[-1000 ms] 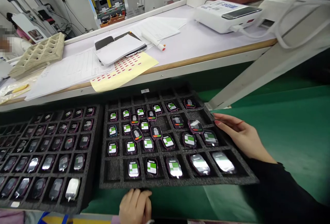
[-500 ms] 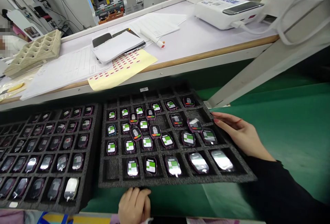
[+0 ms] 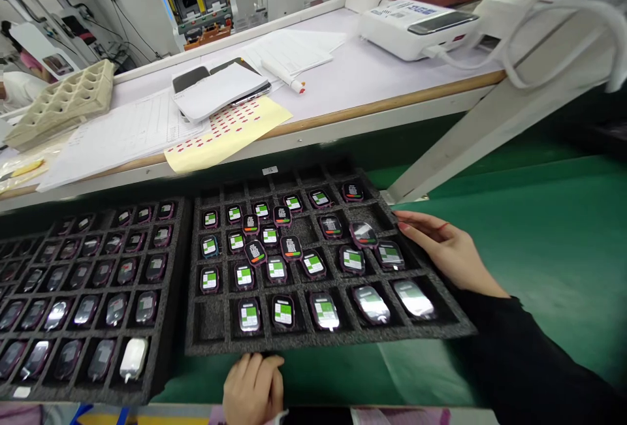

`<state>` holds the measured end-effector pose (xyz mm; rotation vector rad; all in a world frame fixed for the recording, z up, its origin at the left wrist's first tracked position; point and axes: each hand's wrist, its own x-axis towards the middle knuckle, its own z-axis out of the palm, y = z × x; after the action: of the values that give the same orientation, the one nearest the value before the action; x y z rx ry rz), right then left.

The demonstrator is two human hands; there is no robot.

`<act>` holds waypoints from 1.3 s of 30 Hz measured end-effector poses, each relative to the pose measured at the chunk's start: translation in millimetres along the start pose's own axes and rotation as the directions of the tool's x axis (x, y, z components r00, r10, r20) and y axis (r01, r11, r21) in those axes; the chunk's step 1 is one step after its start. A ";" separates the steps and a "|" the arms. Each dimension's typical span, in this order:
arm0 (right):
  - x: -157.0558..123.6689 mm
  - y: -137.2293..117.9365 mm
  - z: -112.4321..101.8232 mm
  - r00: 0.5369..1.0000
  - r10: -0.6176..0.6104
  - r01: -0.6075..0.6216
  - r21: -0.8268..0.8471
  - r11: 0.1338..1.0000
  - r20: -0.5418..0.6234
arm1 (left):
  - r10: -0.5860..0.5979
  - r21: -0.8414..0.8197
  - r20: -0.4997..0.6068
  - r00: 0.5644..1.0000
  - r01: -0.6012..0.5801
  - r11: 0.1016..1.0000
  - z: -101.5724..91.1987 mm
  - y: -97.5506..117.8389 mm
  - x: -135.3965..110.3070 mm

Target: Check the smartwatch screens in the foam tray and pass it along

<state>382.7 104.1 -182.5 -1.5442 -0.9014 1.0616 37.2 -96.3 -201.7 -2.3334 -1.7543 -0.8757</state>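
Observation:
A black foam tray (image 3: 318, 341) with rows of square compartments lies on the green bench top in front of me. Smartwatches fill many of its compartments, several with green-and-white screens such as one smartwatch (image 3: 283, 311). A few others, like a dark-screened smartwatch (image 3: 292, 248) with text and an orange strip, rest across the dividers. My right hand (image 3: 448, 252) grips the tray's right edge, fingertips against its side. Below the front edge, my left hand (image 3: 253, 387) is closed with curled fingers at the bench's near edge; the inside of that hand is hidden.
A second foam tray (image 3: 169, 294) of watches stands close on the left. Above the trays runs a shelf (image 3: 333, 121) bearing papers, phones, a marker (image 3: 284, 76), a white device (image 3: 416, 30) with cables and a pulp tray (image 3: 63, 102). A slanted post (image 3: 441, 138) stands at right.
The view has shifted slightly, so the bench and shelf items appear a little further left. Both hands keep their places by the foam tray, and the watches lie as before.

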 end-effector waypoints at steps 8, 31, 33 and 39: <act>2.9 4.3 -1.4 0.997 -0.064 0.064 0.003 0.998 0.039 | 0.006 -0.001 -0.011 1.000 -0.006 1.000 2.8 -2.1 -1.6; -44.8 -25.3 -3.7 0.531 -0.614 0.845 -0.414 0.338 0.584 | 0.052 0.047 -0.052 0.997 -0.050 0.998 4.6 -3.6 1.8; -43.4 -27.4 -3.5 0.517 -0.591 0.852 -0.441 0.283 0.619 | 0.056 0.060 -0.062 0.996 -0.053 0.997 6.0 -4.5 0.1; -36.5 -37.7 9.4 0.554 -0.593 0.810 -0.545 0.219 0.584 | 0.078 0.064 -0.077 0.994 -0.073 0.995 7.7 -6.4 -1.3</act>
<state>360.5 81.2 -139.8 -1.3057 -2.2426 0.0796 34.2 -92.2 -210.3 -2.2776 -1.6277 -0.8766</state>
